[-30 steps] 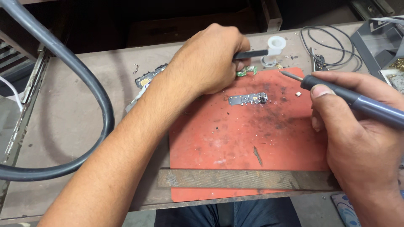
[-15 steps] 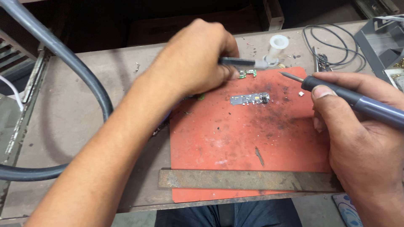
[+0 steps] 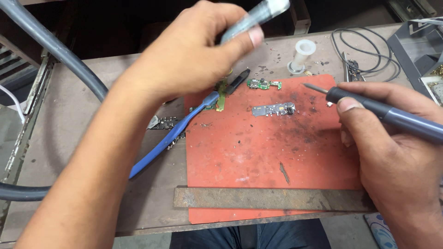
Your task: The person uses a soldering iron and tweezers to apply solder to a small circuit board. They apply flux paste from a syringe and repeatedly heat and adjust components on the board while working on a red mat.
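Left hand (image 3: 194, 55) grip grasping clear tube (image 3: 256, 16) above blue toothbrush (image 3: 170, 138); right hand (image 3: 392, 152) grip grasping soldering iron (image 3: 378, 110) near circuit board (image 3: 273, 109)

Workbench with red mat (image 3: 258, 175), two hands at work.
Left hand (image 3: 194, 55) lifted, gripping a blurred, perhaps clear tube (image 3: 254, 18); right hand (image 3: 392, 152) holds soldering iron (image 3: 378, 110) near small circuit board (image 3: 273, 109); blue toothbrush (image 3: 170, 138), metal file (image 3: 272, 198).

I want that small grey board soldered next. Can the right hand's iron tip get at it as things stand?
Probably yes: the right hand holds the soldering iron tip beside the grey board, with bare red mat between and the left hand raised clear.
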